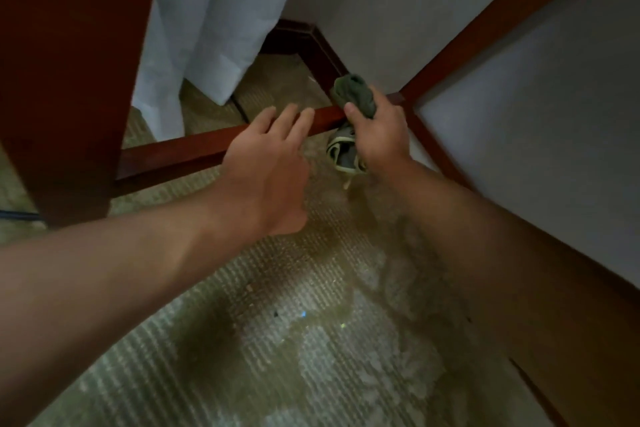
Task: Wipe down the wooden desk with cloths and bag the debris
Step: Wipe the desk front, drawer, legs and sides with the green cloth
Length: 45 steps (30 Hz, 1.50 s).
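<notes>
view: looking down under the table, at its lower wooden frame and the floor.
left hand [268,170]: fingers straight and spread a little, fingertips [290,113] lying on the top edge of the crossbar; it holds nothing.
right hand [375,133]: curled round a bunched cloth, thumb across the front of it, pressing it against the crossbar close to the joint.
cloth [355,90]: grey-green, wadded; one end sticks up above the fist, the other hangs below the bar and shows a pale edging.
crossbar [180,152]: reddish-brown rail running from the broad table leg [69,80] at the left to the corner where it meets a slanting rail [485,21].
floor: ribbed beige carpet [277,340] with darker blotches and a few tiny specks.
behind: white curtain [207,28], pale wall, dark baseboard [311,42] in the corner.
</notes>
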Tool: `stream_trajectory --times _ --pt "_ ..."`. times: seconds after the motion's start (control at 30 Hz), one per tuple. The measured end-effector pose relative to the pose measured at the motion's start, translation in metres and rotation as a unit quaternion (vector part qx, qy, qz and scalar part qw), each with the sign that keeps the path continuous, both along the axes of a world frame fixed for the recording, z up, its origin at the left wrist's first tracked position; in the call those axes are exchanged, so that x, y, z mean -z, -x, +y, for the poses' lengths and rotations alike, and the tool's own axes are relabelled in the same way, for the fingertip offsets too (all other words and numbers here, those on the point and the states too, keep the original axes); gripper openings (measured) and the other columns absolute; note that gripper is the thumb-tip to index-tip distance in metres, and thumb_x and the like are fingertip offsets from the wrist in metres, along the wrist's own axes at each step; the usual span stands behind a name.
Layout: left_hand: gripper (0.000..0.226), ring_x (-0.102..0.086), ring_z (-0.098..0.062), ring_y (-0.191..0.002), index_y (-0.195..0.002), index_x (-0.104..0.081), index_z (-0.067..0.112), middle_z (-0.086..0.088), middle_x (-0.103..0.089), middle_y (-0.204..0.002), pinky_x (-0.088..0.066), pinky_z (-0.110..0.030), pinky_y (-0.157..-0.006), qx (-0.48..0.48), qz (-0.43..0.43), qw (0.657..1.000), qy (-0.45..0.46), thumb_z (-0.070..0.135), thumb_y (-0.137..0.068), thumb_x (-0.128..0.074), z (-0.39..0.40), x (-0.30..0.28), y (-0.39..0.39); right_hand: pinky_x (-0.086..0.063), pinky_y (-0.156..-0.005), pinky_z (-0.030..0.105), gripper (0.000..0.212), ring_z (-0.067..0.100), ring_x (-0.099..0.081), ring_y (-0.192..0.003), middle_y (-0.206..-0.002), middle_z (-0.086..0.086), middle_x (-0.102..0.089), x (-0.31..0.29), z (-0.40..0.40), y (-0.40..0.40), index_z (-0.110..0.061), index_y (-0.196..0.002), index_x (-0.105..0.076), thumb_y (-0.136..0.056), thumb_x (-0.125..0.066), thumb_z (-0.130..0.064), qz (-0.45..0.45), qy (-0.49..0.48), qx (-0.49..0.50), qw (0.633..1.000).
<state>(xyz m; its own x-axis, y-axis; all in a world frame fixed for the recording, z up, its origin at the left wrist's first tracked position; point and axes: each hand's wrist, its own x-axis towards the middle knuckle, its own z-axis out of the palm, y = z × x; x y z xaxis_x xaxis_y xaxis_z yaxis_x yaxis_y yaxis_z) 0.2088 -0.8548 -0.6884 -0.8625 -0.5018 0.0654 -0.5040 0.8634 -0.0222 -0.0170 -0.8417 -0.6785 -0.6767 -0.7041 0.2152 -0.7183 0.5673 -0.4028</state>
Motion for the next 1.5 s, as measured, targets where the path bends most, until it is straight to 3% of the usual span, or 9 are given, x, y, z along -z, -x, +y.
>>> stream_trajectory --times 0.17,0.53,0.63,0.8,0.97,1.1,1.23,1.37,1.5 --pt "0.057 0.005 -0.033 -0.159 -0.144 -0.057 0.022 -0.018 0.013 -0.171 -0.006 -0.049 -0.129 0.005 0.009 0.999 -0.035 0.049 -0.098 -0.038 0.0 -0.004 0.0 -0.042 -0.113 0.039 0.049 0.023 -0.054 -0.11 -0.137 0.003 -0.043 -0.025 -0.017 0.044 -0.028 -0.15 -0.052 -0.104 -0.056 -0.044 -0.033 -0.068 0.061 0.995" --pt "0.057 0.01 -0.035 -0.159 -0.139 -0.063 0.022 -0.019 0.017 -0.17 0.0 -0.051 -0.128 0.002 0.016 0.997 -0.071 0.054 -0.098 -0.039 0.001 -0.003 0.002 -0.046 -0.099 0.04 0.051 0.039 -0.056 -0.126 -0.14 0.018 -0.056 -0.027 -0.017 0.092 -0.016 -0.147 -0.041 -0.104 -0.058 -0.037 -0.036 -0.064 0.197 0.978" --pt "0.054 0.01 -0.035 -0.159 -0.131 -0.069 0.022 -0.019 0.017 -0.17 0.0 -0.051 -0.128 0.004 0.026 0.996 -0.085 0.054 -0.097 -0.042 -0.001 -0.003 0.002 -0.042 -0.093 0.033 0.042 0.036 -0.058 -0.123 -0.136 0.015 -0.06 -0.031 -0.024 0.092 -0.016 -0.142 -0.051 -0.104 -0.059 -0.031 -0.012 -0.064 0.175 0.982" --pt "0.049 0.012 -0.032 -0.159 -0.129 -0.07 0.023 -0.018 0.017 -0.17 -0.001 -0.05 -0.129 0.012 0.045 0.991 -0.122 0.05 -0.098 -0.043 -0.005 -0.007 0.0 -0.04 -0.106 0.031 0.046 0.033 -0.054 -0.13 -0.144 0.011 -0.058 -0.035 -0.029 0.072 -0.02 -0.152 -0.047 -0.107 -0.052 -0.03 -0.031 -0.06 0.121 0.99" --pt "0.04 0.005 -0.032 -0.16 -0.122 -0.073 0.022 -0.02 0.01 -0.171 -0.003 -0.048 -0.129 0.015 0.075 0.987 -0.138 0.042 -0.098 -0.048 -0.004 -0.01 -0.005 -0.055 -0.09 0.038 0.041 0.03 -0.067 -0.106 -0.117 0.007 -0.071 -0.035 -0.004 0.012 -0.026 -0.136 -0.064 -0.097 -0.06 -0.039 0.03 -0.055 0.042 0.997" --pt "0.051 0.003 -0.038 -0.159 -0.15 -0.051 0.009 -0.026 0.004 -0.17 0.001 -0.048 -0.13 -0.013 0.073 0.991 -0.116 0.034 -0.105 -0.044 0.011 -0.019 -0.013 -0.049 -0.078 0.029 0.044 0.016 -0.061 -0.097 -0.111 -0.001 -0.064 -0.02 0.027 -0.083 -0.031 -0.136 -0.065 -0.094 -0.066 -0.04 0.064 -0.029 -0.074 0.995" --pt "0.071 0.011 -0.039 -0.158 -0.159 -0.022 -0.004 -0.027 0.011 -0.169 0.006 -0.047 -0.129 -0.056 0.071 0.99 -0.108 0.034 -0.103 -0.043 0.048 -0.006 -0.068 -0.037 -0.077 0.005 0.048 0.001 -0.053 -0.098 -0.114 -0.012 -0.055 -0.018 0.042 -0.135 -0.029 -0.142 -0.061 -0.096 -0.07 -0.037 0.019 -0.027 -0.145 0.989" --pt "0.075 0.021 -0.045 -0.155 -0.159 -0.006 -0.01 -0.034 0.026 -0.162 0.009 -0.052 -0.128 -0.023 0.039 0.996 -0.076 0.032 -0.103 -0.032 0.064 0.0 -0.121 -0.039 -0.092 0.019 0.053 0.02 -0.06 -0.118 -0.127 0.004 -0.061 -0.018 0.027 -0.115 -0.022 -0.143 -0.062 -0.092 -0.076 -0.029 -0.019 0.0 -0.069 0.997" --pt "0.083 0.014 -0.045 -0.156 -0.157 -0.012 -0.012 -0.035 0.016 -0.164 0.007 -0.054 -0.127 0.005 0.053 0.995 -0.088 0.036 -0.098 -0.042 0.078 0.0 -0.159 -0.034 -0.097 0.016 0.055 0.021 -0.054 -0.13 -0.141 0.006 -0.054 -0.004 0.03 -0.15 -0.02 -0.15 -0.051 -0.098 -0.067 -0.014 -0.096 0.071 0.029 0.992"
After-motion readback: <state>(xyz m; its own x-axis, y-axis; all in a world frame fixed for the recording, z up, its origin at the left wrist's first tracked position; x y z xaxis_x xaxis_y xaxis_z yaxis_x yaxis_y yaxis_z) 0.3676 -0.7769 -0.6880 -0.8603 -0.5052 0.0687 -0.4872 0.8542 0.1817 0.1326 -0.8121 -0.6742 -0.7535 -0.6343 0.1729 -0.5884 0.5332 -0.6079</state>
